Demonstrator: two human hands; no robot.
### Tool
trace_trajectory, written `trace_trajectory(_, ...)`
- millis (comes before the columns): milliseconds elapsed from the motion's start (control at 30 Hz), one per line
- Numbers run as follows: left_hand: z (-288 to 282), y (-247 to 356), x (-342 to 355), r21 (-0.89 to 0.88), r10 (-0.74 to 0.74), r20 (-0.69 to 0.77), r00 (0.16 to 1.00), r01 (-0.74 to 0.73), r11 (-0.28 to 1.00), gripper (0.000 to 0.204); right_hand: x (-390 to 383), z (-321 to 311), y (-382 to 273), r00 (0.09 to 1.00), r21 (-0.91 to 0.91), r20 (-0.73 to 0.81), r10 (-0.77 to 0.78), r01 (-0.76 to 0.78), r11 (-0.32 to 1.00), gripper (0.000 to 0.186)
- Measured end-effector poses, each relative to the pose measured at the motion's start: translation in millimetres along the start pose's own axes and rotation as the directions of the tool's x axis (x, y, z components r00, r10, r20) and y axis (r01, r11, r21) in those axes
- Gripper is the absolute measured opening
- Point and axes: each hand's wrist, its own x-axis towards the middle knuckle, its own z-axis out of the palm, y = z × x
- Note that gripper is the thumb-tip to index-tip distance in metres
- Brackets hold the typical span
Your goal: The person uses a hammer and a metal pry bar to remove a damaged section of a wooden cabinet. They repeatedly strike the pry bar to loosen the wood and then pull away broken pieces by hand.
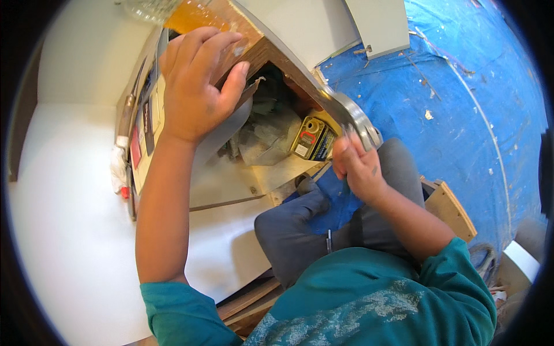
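Observation:
My left hand [199, 86] lies over the top edge of a wooden box [262, 46], fingers stretched and thumb apart. The box's open side shows a dim inside with crumpled clear plastic [271, 130] and a small yellow and black tin [309, 138] with a round cap. At the box's right edge is a shiny curved metal piece [353, 115]; I cannot tell its kind. Right beside it, my right hand [359, 167] is closed in a pinch, slightly blurred. Something thin and pale shows at its fingertips, too unclear to name.
A clear bottle [151, 8] and an orange item [190, 17] sit on the box top. Along its left side lie a wooden-handled tool [126, 118] and flat packets [148, 121]. A blue tarp [450, 115] with debris covers the floor; a wooden piece [450, 210] stands by my leg.

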Motion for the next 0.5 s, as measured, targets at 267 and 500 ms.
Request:
trace_trajectory(267,10,30,18,-0.030,-0.196,0.115,0.974,0.200,0.979,0.035,-16,-28,91,0.904,0.151,0.012,0.428,-0.424,0.893,0.034)
trace_trajectory(500,15,29,20,-0.108,-0.247,0.120,0.961,0.260,0.959,0.031,-5,-45,89,0.882,0.037,0.060,0.468,-0.470,0.882,0.031)
